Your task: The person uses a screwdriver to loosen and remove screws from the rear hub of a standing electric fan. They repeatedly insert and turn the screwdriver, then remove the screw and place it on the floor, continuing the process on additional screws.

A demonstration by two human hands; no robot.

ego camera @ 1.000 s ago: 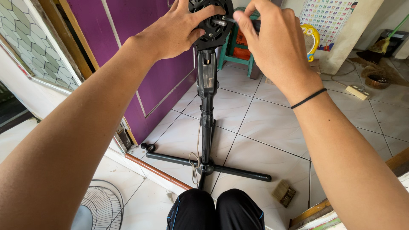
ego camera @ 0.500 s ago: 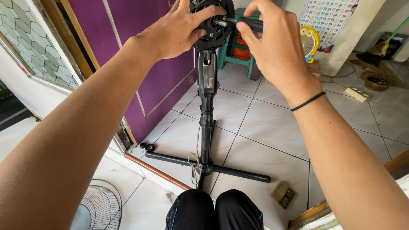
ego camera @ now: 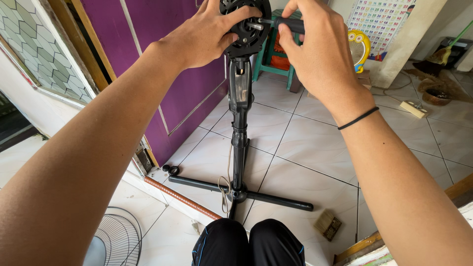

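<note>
A black standing-fan stand (ego camera: 239, 113) rises from a cross-shaped base (ego camera: 241, 193) on the tiled floor. At its top sits the round black motor housing (ego camera: 249, 27). My left hand (ego camera: 209, 32) grips the housing from the left side. My right hand (ego camera: 315, 47) holds a dark-handled screwdriver (ego camera: 288, 23) whose tip points left into the housing's centre. A black band circles my right wrist.
A wire fan grille (ego camera: 116, 239) lies on the floor at lower left. A purple door (ego camera: 162, 64) stands left, a green stool (ego camera: 268, 54) behind the fan. A small brush (ego camera: 328, 225) lies near the base, a power strip (ego camera: 413, 109) at right. My knees (ego camera: 249, 244) are below.
My right hand with the screwdriver has shifted slightly at the housing; the left hand keeps its grip. The stand has not moved.
</note>
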